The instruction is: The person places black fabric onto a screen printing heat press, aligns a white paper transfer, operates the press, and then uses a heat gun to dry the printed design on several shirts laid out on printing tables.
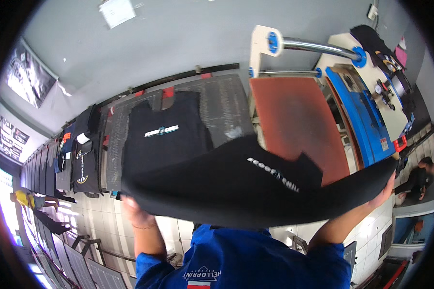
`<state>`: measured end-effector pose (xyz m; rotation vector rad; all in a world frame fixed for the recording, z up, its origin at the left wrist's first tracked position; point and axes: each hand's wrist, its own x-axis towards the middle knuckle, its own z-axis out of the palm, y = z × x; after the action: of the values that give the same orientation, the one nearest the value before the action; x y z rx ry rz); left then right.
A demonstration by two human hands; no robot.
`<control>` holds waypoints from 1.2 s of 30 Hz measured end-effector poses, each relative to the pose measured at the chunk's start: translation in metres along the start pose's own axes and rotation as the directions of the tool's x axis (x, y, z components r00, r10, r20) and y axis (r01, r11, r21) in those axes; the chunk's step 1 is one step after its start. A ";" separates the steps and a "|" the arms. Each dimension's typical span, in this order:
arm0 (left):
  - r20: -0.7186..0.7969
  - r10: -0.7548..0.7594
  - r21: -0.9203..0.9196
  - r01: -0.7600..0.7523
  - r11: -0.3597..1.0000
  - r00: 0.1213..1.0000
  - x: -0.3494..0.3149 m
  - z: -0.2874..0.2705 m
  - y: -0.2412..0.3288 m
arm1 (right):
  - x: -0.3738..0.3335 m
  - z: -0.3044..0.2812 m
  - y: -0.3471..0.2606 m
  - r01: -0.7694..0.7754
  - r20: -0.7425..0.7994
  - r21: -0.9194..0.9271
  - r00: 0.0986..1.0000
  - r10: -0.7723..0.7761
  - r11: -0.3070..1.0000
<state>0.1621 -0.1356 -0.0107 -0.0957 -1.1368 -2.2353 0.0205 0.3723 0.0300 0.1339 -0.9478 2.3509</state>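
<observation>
A black T-shirt [217, 188] with a small white print on it stretches between my two hands, its cloth bowed and sagging. My left hand [137, 213] grips its left edge, with some of the fingers hidden by the fabric. At the other end, my right hand [384, 193] is closed on the right edge. Part of the shirt lies over the near side of a reddish-brown press bed [294, 115]. Just beyond it to the left, a second black T-shirt [166, 113] with a similar print lies flat on a dark board.
The heat press has a blue plate [361, 120] and a steel rail [318, 45] at the right. Dark boards [222, 103] line the grey wall, several bearing black garments [86, 164]. A person in yellow [26, 198] is far left; another person [417, 180] sits at right.
</observation>
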 end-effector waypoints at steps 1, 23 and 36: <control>-0.008 0.039 0.012 -0.039 0.999 0.999 0.020 -0.018 0.026 | -0.009 0.048 0.015 -0.148 0.182 0.044 0.974 0.138 0.988; -0.248 -0.098 0.289 0.170 0.942 0.964 0.179 -0.214 0.186 | -0.130 0.274 0.237 -0.655 0.241 -0.317 0.644 0.726 0.686; -0.558 -0.388 0.514 0.672 0.532 0.734 -0.018 -0.451 0.042 | -0.317 0.022 0.360 -0.700 -0.161 -0.607 0.571 0.805 0.375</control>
<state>0.2931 -0.4840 -0.2699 1.1251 -1.8734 -1.9728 0.0756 -0.0025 -0.2653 -0.5143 -2.2183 2.6384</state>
